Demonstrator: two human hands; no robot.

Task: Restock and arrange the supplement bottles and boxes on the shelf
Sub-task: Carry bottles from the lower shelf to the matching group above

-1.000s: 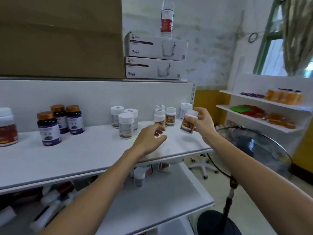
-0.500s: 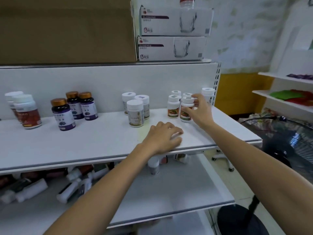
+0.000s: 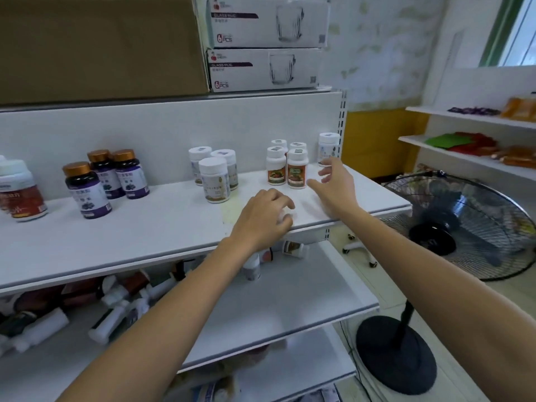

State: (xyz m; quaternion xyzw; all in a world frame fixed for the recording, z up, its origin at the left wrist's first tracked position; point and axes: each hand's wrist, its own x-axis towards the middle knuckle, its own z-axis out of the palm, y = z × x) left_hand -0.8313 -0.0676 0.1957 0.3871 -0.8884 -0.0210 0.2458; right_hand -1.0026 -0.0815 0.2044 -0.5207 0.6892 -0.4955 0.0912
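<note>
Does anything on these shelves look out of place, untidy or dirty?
Yes. On the lower shelf, many bottles lie on their sides in a heap at the left, and a lone bottle lies near the middle. The upper shelf bears a yellowish stain.

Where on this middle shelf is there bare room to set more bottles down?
Bare: the gap between the purple-label bottles and the three white bottles, and the front strip of the shelf left of the left hand. Crowded: the back right corner, with the orange-label bottles, a lone white bottle and the right hand.
</note>
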